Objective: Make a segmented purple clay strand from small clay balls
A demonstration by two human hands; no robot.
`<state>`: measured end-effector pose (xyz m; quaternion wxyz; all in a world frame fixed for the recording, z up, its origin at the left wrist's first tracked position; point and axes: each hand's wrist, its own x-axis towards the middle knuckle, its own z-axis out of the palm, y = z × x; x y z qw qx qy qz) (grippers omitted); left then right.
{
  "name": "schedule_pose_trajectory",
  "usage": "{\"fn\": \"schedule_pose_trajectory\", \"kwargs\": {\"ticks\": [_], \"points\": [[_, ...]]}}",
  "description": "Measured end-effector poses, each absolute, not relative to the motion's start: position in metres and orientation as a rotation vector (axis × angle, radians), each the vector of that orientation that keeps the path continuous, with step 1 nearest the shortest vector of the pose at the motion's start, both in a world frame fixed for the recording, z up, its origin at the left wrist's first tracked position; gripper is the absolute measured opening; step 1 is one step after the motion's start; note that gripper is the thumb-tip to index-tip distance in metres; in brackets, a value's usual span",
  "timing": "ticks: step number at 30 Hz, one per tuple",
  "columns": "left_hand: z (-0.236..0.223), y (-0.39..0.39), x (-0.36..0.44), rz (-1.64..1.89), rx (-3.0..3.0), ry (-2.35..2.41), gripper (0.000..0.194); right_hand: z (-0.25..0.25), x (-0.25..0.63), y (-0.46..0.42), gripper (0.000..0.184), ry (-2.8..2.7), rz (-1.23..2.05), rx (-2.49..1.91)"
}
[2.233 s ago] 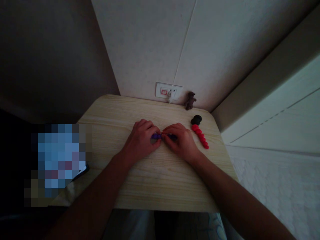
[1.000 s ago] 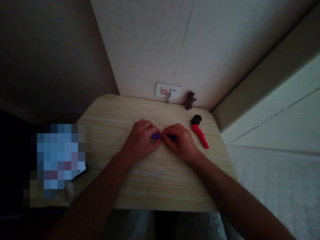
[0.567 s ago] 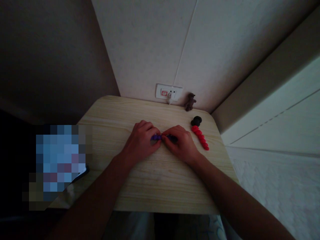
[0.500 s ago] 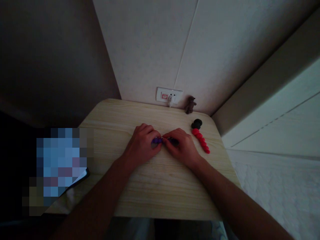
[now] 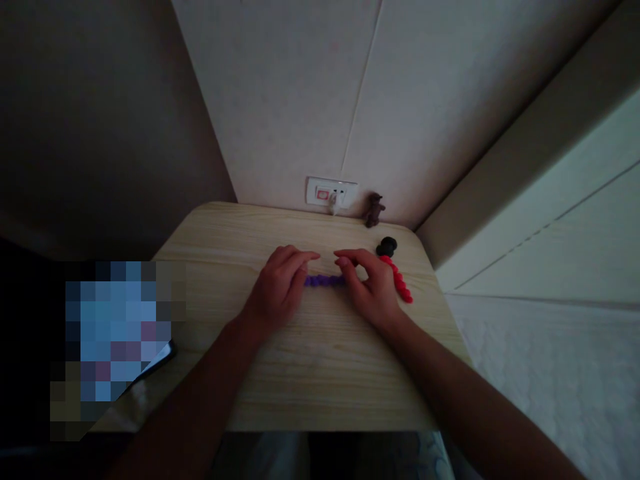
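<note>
A purple lumpy strip (image 5: 325, 281), looking like modelling clay in a row of small bumps, lies on the wooden tabletop between my hands. My left hand (image 5: 281, 281) is beside its left end, thumb and forefinger apart, with nothing seen between them. At the other end my right hand (image 5: 369, 280) has its fingertips raised and parted; its thumb overlaps the strip, and whether it touches I cannot tell. To the right lies a red twisted clay strip (image 5: 400, 283), partly behind my right hand. A black rounded clay lump (image 5: 387, 247) adjoins its upper end.
A small brown figure (image 5: 374, 210) stands at the back of the table (image 5: 280, 393), near the wall. Behind it is a wall socket (image 5: 320, 192) with a white plug. At the left edge a phone or tablet (image 5: 163, 359) leans, its screen blurred out.
Both hands have let go of the purple strip and moved apart, so more of it shows. My fingers have opened. The whole view has shifted slightly.
</note>
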<state>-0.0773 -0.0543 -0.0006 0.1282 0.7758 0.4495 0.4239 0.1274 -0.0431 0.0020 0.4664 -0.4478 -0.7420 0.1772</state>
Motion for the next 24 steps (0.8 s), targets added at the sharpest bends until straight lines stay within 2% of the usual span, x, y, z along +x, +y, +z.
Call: {"fn": "schedule_pose_trajectory", "kwargs": {"ticks": [6,13,18,24], "points": [[0.001,-0.058,-0.073,1.259,2.007,1.282,0.039,0.007,0.123,-0.049,0.036,-1.997,0.480,-0.813],[0.003,-0.063,-0.070,1.225,1.973,1.140,0.037,0.007,0.121,-0.050,0.017,-1.999,0.440,-0.696],[0.001,-0.064,-0.068,1.255,1.937,1.093,0.036,0.008,0.121,-0.052,0.011,-2.004,0.436,-0.684],[0.000,-0.056,-0.070,1.778,1.705,1.357,0.024,0.004,0.137,-0.040,0.016,-1.630,0.475,-0.971]]}}
